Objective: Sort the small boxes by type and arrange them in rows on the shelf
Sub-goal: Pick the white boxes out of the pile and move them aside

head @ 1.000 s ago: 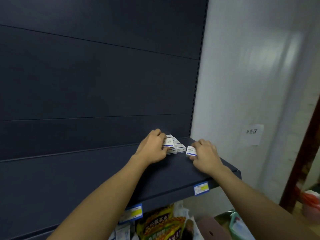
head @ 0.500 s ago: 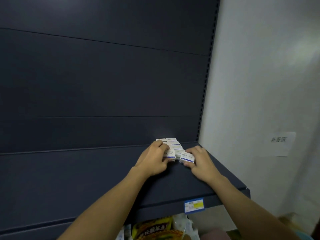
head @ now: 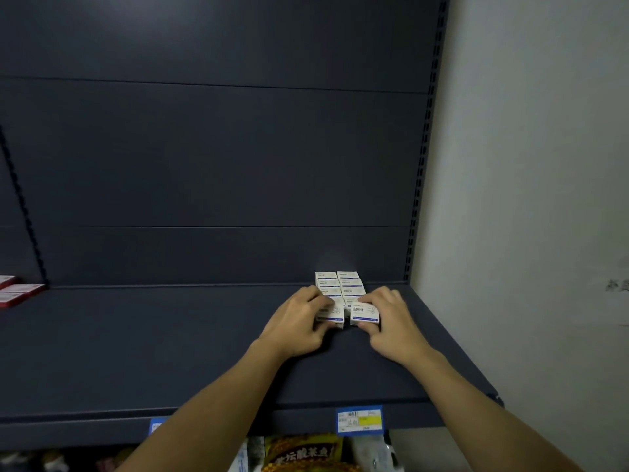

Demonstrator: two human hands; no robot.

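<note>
Snack packets [head: 303,453] fill the bottom edge nearest us, yellow and dark wrappers poking out from under the shelf's front lip, partly cut off by our own forearms. Just above them a blue-and-yellow price tag [head: 359,420] hangs on that lip, and a second tag [head: 157,425] peeks out behind the left forearm, mostly hidden.

Now we come up onto the dark shelf [head: 170,352] itself. Both arms reach in over it. Our left hand [head: 296,327] curls its fingers round the front white box of the left row [head: 334,313], thumb tucked at the near edge; the hand covers most of that box, so we see only its right part. Our right hand [head: 391,321] pinches the front white box of the right row [head: 365,314], fingers over the far right corner and thumb at the near side, the printed top facing us. The two front boxes sit side by side, close together with a narrow dark gap between them.

Behind them, the rest of the small white boxes [head: 340,284] run back in two rows to the dark back panel [head: 218,165], near the shelf's right end. How many boxes lie in each row we cannot tell.

Far left, red-and-white boxes [head: 17,292] lie at the shelf's edge. Off right, a pale wall [head: 527,165] carries a paper sign [head: 617,294], blurred.
</note>
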